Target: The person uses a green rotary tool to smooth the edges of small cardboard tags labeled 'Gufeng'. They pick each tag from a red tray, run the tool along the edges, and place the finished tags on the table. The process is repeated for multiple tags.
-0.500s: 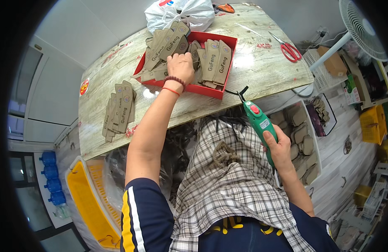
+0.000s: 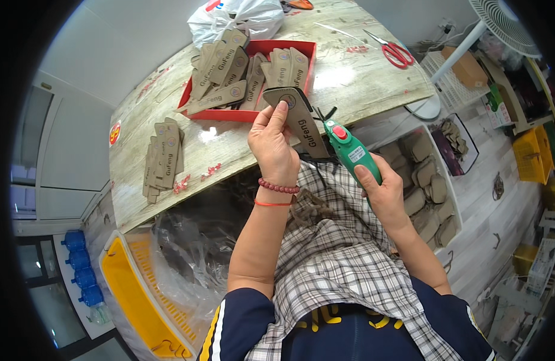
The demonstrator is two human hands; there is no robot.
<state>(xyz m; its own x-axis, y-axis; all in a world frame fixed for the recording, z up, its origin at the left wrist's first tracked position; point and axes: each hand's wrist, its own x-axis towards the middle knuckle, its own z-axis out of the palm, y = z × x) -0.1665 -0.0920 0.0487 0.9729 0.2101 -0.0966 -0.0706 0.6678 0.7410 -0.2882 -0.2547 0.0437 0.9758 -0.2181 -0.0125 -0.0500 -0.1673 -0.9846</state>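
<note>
My left hand [image 2: 271, 141] pinches the upper end of a flat, tapered tan fabric piece [image 2: 303, 127] with a dark edge and a printed round mark and lettering. It is held up past the table's front edge. My right hand [image 2: 384, 191] is wrapped round a green handheld power tool [image 2: 352, 151] with a red button. The tool's narrow dark tip points up beside the piece's right edge; whether they touch I cannot tell. Behind them, a red open box [image 2: 312, 63] holds many similar pieces. A smaller stack of such pieces [image 2: 165, 157] lies on the table's left side.
Red-handled scissors [image 2: 398, 55] and a white plastic bag [image 2: 235, 23] lie toward the table's back. A white bin [image 2: 449, 198] of tan pieces stands at my right, a yellow basket [image 2: 130, 295] at my left. The white fan [image 2: 512, 36] stands far right.
My left hand has come out of the red box, bringing one tan fabric piece toward the tool. My right hand has shifted slightly left with the tool.
</note>
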